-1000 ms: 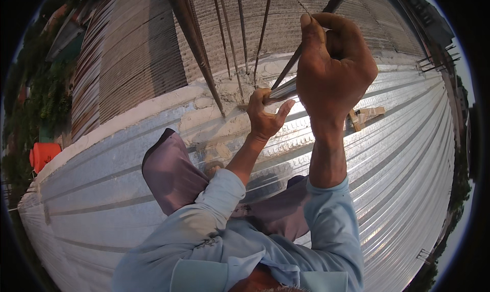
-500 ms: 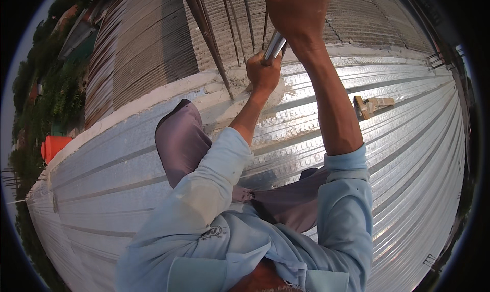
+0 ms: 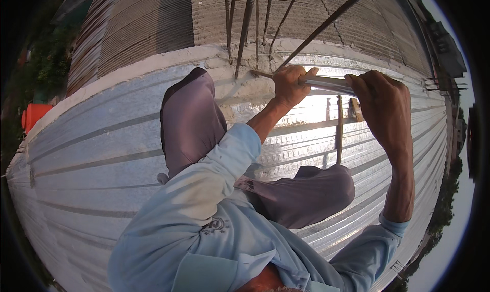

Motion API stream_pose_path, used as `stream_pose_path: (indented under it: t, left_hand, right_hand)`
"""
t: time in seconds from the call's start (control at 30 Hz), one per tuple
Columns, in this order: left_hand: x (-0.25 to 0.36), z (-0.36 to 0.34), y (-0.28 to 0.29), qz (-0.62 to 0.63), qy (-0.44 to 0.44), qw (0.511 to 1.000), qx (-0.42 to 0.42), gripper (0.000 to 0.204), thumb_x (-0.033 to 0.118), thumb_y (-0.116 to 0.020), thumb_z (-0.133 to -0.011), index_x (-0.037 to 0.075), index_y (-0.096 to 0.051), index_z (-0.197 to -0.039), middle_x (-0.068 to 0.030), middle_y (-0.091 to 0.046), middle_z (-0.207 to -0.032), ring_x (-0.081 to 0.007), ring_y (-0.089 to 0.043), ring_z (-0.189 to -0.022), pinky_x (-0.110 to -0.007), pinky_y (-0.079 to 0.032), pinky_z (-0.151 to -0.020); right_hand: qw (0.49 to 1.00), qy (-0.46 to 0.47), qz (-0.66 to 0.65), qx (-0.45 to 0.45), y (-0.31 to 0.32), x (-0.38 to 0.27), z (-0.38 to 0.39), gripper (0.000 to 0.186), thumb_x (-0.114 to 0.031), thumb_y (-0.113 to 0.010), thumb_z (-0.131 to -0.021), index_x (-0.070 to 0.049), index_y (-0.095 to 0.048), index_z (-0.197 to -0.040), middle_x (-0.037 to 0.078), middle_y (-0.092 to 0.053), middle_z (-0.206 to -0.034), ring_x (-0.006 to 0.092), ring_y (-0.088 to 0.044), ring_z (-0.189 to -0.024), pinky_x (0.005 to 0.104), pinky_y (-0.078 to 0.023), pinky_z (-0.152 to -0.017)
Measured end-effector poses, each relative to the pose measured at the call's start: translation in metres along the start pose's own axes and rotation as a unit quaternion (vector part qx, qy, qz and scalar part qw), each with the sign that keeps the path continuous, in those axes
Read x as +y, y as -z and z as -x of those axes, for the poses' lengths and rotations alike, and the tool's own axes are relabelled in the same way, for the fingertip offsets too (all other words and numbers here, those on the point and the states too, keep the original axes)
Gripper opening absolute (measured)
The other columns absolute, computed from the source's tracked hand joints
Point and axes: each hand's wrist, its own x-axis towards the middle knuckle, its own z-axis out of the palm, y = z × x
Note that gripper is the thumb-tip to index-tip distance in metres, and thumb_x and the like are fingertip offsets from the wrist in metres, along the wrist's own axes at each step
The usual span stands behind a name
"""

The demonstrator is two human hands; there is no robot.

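A silver metal pipe point(image 3: 326, 83) lies nearly level in front of me, held in both hands. My left hand point(image 3: 291, 86) is closed around its left end, the thumb lying along the pipe. Farther right, my right hand point(image 3: 382, 99) is closed over its other end from above. A short dark bar point(image 3: 261, 74) shows left of my left hand, near the base of the rebar; whether it joins the pipe is hidden by my fingers. Directly behind my left hand, a slanted rebar rod point(image 3: 326, 27) rises to the upper right.
Several more rebar rods point(image 3: 248, 29) stand up from a rough concrete ledge point(image 3: 148, 63). Around my bent legs spreads ribbed metal roofing point(image 3: 97, 164). A thin brown strip point(image 3: 339, 131) and a wooden piece point(image 3: 357, 110) are below the pipe. A red-orange container point(image 3: 34, 116) sits far left.
The pipe has swung from steeply raised to nearly level. My right hand has come down and to the right with it; my left hand has shifted slightly right. The view has turned too.
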Motion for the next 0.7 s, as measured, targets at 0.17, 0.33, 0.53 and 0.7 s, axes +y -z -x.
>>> stream_pose_path:
  t: [0.17,0.33,0.53,0.7]
  left_hand:
    - [0.005,0.007,0.002,0.048,-0.06,0.996,-0.051,0.038,0.022,-0.082,-0.079,0.011,-0.053,-0.058,-0.0067,-0.052,-0.053,-0.0277,-0.055,-0.049,-0.039,-0.043,-0.051]
    - [0.004,0.017,-0.004,0.041,-0.045,0.946,-0.319,0.04,0.035,-0.07,-0.088,0.01,-0.059,-0.059,-0.0121,-0.063,-0.059,-0.0329,-0.063,-0.056,-0.042,-0.051,-0.056]
    - [0.012,0.053,-0.009,-0.046,-0.052,0.819,-0.57,0.01,0.022,-0.066,-0.069,0.013,-0.07,-0.068,-0.0147,-0.068,-0.068,-0.0362,-0.068,-0.067,-0.047,-0.054,-0.063]
    - [0.015,0.099,-0.025,-0.108,-0.126,0.743,-0.648,0.009,0.016,-0.068,-0.063,0.011,-0.072,-0.069,-0.016,-0.068,-0.066,-0.0354,-0.069,-0.068,-0.045,-0.054,-0.071]
  right_hand:
    - [0.993,-0.118,-0.008,0.01,-0.011,0.003,0.044,0.01,-0.012,-0.069,-0.092,-0.002,-0.073,-0.094,0.01,-0.066,-0.074,0.0218,-0.065,-0.062,0.0351,-0.049,-0.055]
    - [0.928,-0.262,0.045,-0.26,0.001,0.032,0.06,0.02,-0.02,-0.075,-0.085,-0.003,-0.073,-0.094,0.015,-0.068,-0.072,0.0305,-0.068,-0.067,0.043,-0.051,-0.061]
    - [0.913,-0.167,0.05,-0.369,-0.091,0.047,0.139,0.037,-0.024,-0.071,-0.088,-0.002,-0.058,-0.115,0.023,-0.068,-0.073,0.0373,-0.07,-0.07,0.0462,-0.053,-0.061]
    - [0.868,-0.279,-0.221,-0.345,-0.185,0.084,0.214,0.039,-0.032,-0.064,-0.095,0.004,-0.056,-0.105,0.028,-0.066,-0.079,0.0467,-0.066,-0.077,0.0534,-0.049,-0.07]
